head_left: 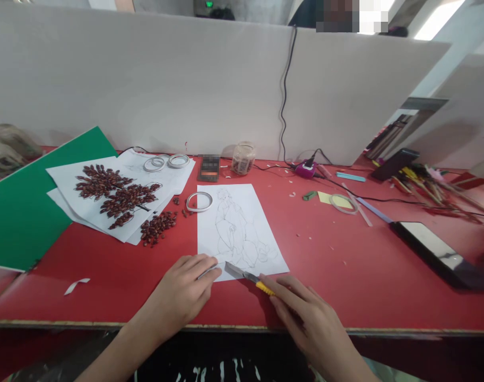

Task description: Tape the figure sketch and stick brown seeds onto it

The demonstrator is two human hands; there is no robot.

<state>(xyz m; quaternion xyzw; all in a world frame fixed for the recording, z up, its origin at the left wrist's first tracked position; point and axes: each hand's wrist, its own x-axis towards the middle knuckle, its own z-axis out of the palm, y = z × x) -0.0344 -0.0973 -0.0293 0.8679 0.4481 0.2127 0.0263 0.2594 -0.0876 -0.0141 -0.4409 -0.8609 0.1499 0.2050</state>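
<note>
the right hand (309,313) is closed around a yellow-handled knife (250,277), its blade over the drawing sheet's (242,228) lower edge. the left hand (184,289) pinches a thin pale strip (207,269) near the blade tip. a slip leftward could nick those fingers; pressing down might slit the paper; a sweeping wrist could scatter the brown seeds (158,228) on the surface (325,254).

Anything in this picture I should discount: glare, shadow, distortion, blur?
Head view: bright patch blown out at the upper right; pale glare on the black device; soft shadow on the table beside the right hand; jars at the far left stretched and soft; knife fairly clear, but lines on the drawing are faint.
</note>
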